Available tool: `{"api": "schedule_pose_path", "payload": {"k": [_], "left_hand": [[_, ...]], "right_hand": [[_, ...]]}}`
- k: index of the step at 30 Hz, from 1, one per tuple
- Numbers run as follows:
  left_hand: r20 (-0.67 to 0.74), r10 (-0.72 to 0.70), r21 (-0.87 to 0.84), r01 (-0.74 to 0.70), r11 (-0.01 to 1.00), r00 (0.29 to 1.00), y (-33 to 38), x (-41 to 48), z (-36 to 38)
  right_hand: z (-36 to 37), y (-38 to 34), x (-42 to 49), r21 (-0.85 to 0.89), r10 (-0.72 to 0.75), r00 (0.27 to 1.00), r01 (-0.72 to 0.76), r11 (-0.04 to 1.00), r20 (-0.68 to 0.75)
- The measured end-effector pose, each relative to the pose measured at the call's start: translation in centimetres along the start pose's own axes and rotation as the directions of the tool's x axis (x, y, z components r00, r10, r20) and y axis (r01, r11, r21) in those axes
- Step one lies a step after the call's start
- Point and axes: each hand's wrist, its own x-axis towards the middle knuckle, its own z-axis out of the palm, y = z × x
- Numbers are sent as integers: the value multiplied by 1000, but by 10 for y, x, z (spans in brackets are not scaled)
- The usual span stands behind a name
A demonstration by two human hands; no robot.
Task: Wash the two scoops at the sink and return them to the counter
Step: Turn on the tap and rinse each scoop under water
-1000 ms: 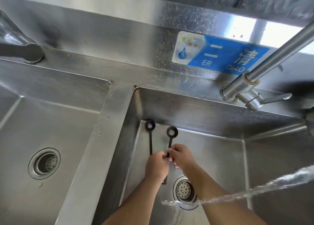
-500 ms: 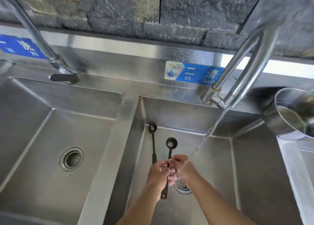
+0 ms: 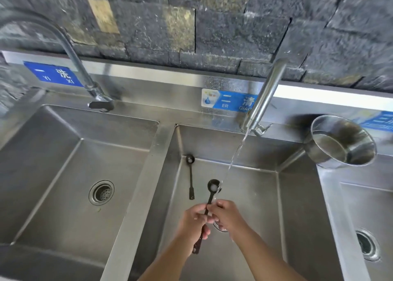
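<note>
Landmark: the middle basin (image 3: 255, 195) of a steel sink row; every place below is told from it.
Held scoop: the held scoop (image 3: 213, 186), dark and long-handled, is above the basin floor near its centre. Its bowl points toward the back wall and its handle end pokes out toward the front edge.
Left hand: the left hand (image 3: 196, 221) has its fingers curled round the lower half of the handle, over the basin's front half.
Right hand: the right hand (image 3: 228, 216) meets the handle just under the bowl. Thumb and fingers seem to pinch it, though wet blur makes the exact grip hard to read.
Second scoop: the second scoop (image 3: 190, 176) lies flat on the basin floor by the left wall, bowl toward the back corner, apart from both hands.
Water: the tap (image 3: 265, 95) on the basin's back ledge is running. Its water stream (image 3: 236, 151) falls slantwise and strikes the right rim of the held scoop's bowl, where white splash shows.
Drain: the drain (image 3: 221, 229) is mostly hidden beneath the hands.
Steel pot: a steel pot (image 3: 340, 142) sits at the basin's back right corner, its open mouth in view.
Change from half a second ago: the stream then passed just right of the bowl and fell toward the hands; now it lands on the bowl. Both hands have kept their hold and the second scoop has not shifted. The view has drawn back, showing more wall behind the basin.
</note>
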Motion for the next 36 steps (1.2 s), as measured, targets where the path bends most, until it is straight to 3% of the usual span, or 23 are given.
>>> {"api": "schedule_pose_path", "payload": {"k": [10, 16, 24, 28, 32, 34, 36], "left_hand": [[13, -35, 6, 35, 999, 999, 11, -40, -1], [41, 0, 27, -1, 1000, 999, 16, -52, -7], [35, 77, 70, -79, 994, 996, 21, -55, -11], [-2, 124, 38, -124, 992, 992, 27, -56, -13], [-35, 179, 35, -178, 983, 983, 40, -54, -11], [-47, 197, 38, -196, 980, 979, 47, -53, -9], [-60, 197, 40, -195, 980, 979, 49, -53, -8]], "right_hand": [[-16, -5, -26, 65, 31, 999, -32, 997, 9], [-26, -32, -26, 318, 48, 994, -78, 945, 101], [-23, -58, -12, 310, 15, 992, -54, 949, 128], [-16, -76, -9, 154, -73, 997, 72, 985, 4], [1, -82, -13, -62, -176, 937, 165, 984, -301], [8, -82, -14, 109, -63, 921, 113, 988, -384], [9, -83, -13, 376, 80, 952, 38, 926, -294]]}}
